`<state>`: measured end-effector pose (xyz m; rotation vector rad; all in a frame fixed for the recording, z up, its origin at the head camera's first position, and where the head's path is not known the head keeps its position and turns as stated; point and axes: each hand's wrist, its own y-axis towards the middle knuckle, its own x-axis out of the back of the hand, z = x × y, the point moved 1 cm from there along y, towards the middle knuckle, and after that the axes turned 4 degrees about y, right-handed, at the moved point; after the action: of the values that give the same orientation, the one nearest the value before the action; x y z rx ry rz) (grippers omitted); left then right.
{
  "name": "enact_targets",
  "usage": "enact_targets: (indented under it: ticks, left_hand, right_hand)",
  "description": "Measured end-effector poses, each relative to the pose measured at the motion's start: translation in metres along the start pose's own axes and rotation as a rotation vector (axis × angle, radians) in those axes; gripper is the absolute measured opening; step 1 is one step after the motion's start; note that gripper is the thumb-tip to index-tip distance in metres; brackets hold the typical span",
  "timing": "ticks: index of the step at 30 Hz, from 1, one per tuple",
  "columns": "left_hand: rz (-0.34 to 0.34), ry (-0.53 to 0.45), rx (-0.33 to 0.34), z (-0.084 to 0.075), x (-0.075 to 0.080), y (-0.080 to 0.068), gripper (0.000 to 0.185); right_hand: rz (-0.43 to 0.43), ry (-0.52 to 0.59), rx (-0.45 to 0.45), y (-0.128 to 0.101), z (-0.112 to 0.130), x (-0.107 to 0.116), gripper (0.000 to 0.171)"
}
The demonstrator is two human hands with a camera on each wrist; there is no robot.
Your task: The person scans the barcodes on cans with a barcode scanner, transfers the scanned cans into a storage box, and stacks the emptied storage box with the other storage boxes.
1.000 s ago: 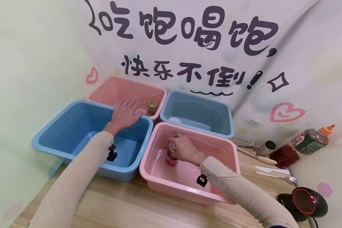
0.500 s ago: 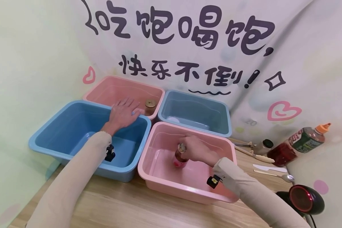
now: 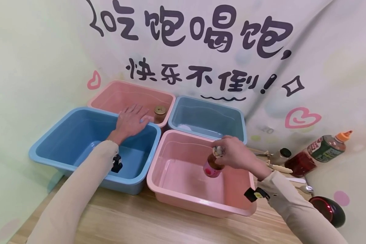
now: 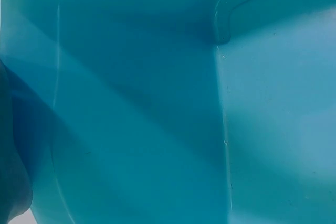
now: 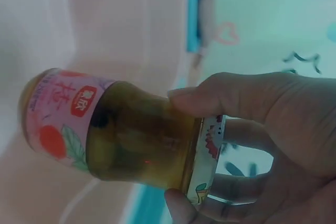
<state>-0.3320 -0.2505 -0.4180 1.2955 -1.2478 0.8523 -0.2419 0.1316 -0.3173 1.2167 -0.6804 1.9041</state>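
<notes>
My right hand grips a glass jar by its neck and patterned lid, over the right part of the front pink tub. In the right wrist view the jar shows a pink fruit label and amber contents, with thumb and fingertips pinching it just below the lid. My left hand lies with fingers spread on the rim between the front blue tub and the back pink tub. The left wrist view is filled by blue tub wall.
A gold-lidded jar stands in the back pink tub. Behind the front pink tub is a back blue tub. On the right are a black-capped jar, a large sauce bottle, a spoon and a black device.
My right hand has carried the jar up and rightward from the middle of the front pink tub. My left hand stays on the rim.
</notes>
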Motion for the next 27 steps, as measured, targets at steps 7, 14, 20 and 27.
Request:
enact_targets:
  ticks: [7,14,20,27]
  left_hand:
    - [-0.009,-0.004,-0.001,-0.001,0.002,-0.002,0.061]
    - [-0.008,-0.02,-0.004,-0.003,0.001,-0.002,0.062]
    - [-0.011,-0.015,-0.011,-0.004,0.0,-0.001,0.061]
    - [-0.002,-0.008,-0.009,-0.002,0.002,-0.001,0.061]
  right_hand:
    - [-0.024,0.031,-0.051,-0.023,-0.008,0.036,0.039]
    - [-0.064,0.02,-0.129,-0.049,-0.02,0.066,0.042]
    - [-0.133,-0.018,-0.191,-0.074,-0.039,0.079,0.045]
    - [-0.161,-0.098,-0.228,-0.096,-0.057,0.094,0.049]
